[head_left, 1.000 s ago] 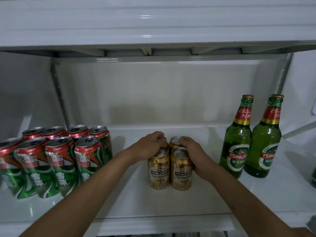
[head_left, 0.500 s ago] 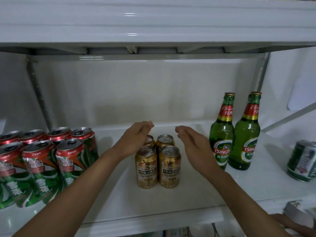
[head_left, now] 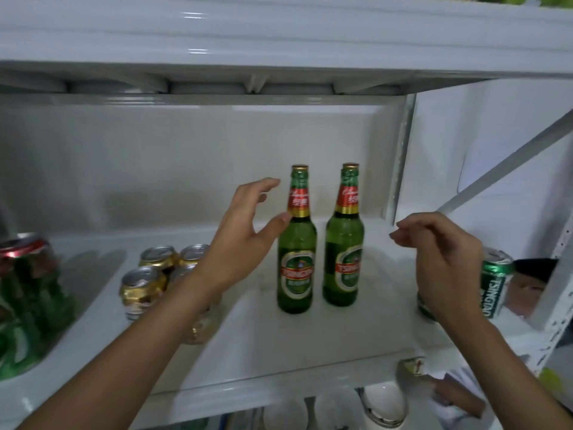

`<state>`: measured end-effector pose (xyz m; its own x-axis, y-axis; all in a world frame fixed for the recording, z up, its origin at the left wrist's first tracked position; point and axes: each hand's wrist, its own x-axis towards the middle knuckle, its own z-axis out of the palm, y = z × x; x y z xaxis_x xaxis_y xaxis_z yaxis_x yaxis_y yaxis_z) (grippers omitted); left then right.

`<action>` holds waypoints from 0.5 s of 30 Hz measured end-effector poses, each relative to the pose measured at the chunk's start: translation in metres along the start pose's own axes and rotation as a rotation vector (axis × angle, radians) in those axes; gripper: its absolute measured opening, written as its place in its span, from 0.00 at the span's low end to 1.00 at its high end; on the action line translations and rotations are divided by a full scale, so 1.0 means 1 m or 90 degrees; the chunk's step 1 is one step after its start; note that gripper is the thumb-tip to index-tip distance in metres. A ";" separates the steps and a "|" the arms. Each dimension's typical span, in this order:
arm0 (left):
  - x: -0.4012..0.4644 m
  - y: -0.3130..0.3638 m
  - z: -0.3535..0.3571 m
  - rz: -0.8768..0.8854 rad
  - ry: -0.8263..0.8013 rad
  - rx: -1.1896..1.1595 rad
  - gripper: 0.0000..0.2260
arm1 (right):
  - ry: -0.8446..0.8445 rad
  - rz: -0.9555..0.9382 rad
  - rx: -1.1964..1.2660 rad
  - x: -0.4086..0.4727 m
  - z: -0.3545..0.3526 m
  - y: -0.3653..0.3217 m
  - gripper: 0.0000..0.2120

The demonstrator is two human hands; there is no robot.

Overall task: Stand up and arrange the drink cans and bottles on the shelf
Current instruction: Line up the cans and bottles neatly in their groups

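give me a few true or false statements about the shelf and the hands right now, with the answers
1. Two green bottles stand upright side by side on the shelf. True.
2. The left hand grips a gold can. False: it is open beside the left bottle's neck, holding nothing.
3. The gold cans stand left of the bottles. True.
4. The right hand holds a bottle. False: it holds nothing, fingers loosely curled.
5. A green can sits right of the bottles, partly behind the right hand. True.

Two bare forearms, no sleeves, bare hands [head_left: 238, 240]
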<state>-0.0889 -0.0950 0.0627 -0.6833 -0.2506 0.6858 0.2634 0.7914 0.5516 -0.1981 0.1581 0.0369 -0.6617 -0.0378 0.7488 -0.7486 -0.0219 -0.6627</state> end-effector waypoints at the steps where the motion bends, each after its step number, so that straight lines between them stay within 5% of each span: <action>1: 0.002 0.004 0.012 -0.048 0.017 -0.030 0.24 | -0.044 0.011 -0.025 0.004 -0.010 0.007 0.10; 8: -0.005 0.016 0.058 -0.230 0.036 -0.099 0.38 | -0.367 0.189 0.001 0.004 -0.015 0.048 0.21; 15: -0.017 0.014 0.059 -0.297 -0.035 -0.070 0.35 | -0.415 0.300 0.016 0.012 0.022 0.066 0.40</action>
<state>-0.1141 -0.0469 0.0308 -0.7799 -0.5324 0.3292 -0.0112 0.5377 0.8431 -0.2547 0.1340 0.0022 -0.7442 -0.6248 0.2361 -0.3898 0.1193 -0.9131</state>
